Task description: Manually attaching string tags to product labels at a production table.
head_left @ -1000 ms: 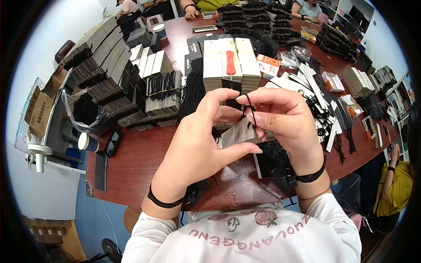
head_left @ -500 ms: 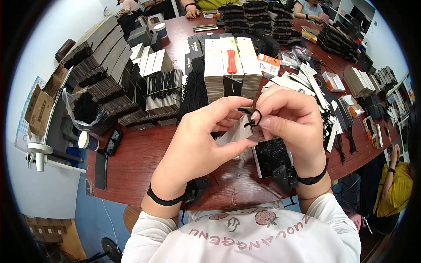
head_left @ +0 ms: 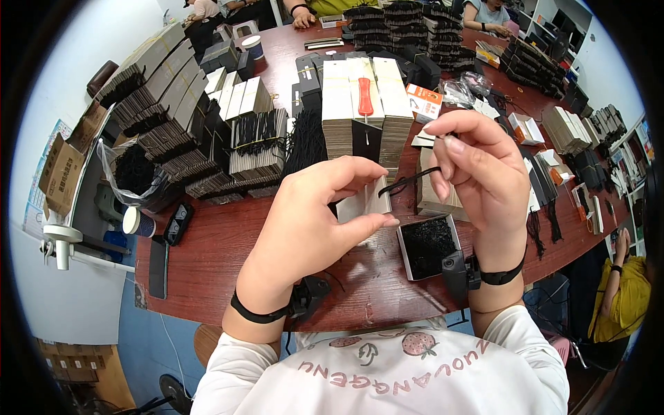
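Note:
My left hand (head_left: 315, 214) grips a pale grey card tag (head_left: 375, 196) between its thumb and fingers, over the near part of the table. From the tag's edge a thin black cord (head_left: 415, 175) runs up to the right. Its far end is pinched in my right hand (head_left: 481, 162), held higher and apart from the tag. Below that hand stands a small white box (head_left: 403, 250) filled with short black pieces. A stack of cards (head_left: 436, 200) is partly hidden behind my right hand. Each wrist wears a black strap with a small dark device.
Tall bundled card stacks (head_left: 339, 131) stand ahead, with a red-handled tool (head_left: 365, 100) on them. Black cords (head_left: 304, 145) hang beside these. More corded stacks (head_left: 166, 104) fill the left. A cup (head_left: 138, 223) and phone (head_left: 159, 270) lie at the left edge. People sit around.
My right hand has moved up and right, away from the tag. The cord, earlier a small loop at my fingertips, is now drawn out straight between both hands.

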